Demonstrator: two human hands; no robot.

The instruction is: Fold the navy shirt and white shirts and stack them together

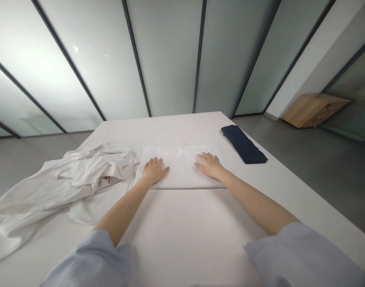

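Note:
A white cloth, folded into a flat rectangle, lies across the middle of the table. My left hand rests flat on its left part with the fingers spread. On the right part lies my right hand, palm down and fingers apart. Neither hand grips anything. Just left of the folded cloth is a crumpled heap of white fabric, and its edge comes close to my left hand. Beyond my right hand, a dark navy folded cloth lies near the table's right edge.
The white table extends under everything, with its far edge before a frosted glass partition. The loose white fabric spreads to the table's left side. A wooden cabinet stands on the grey floor at the far right.

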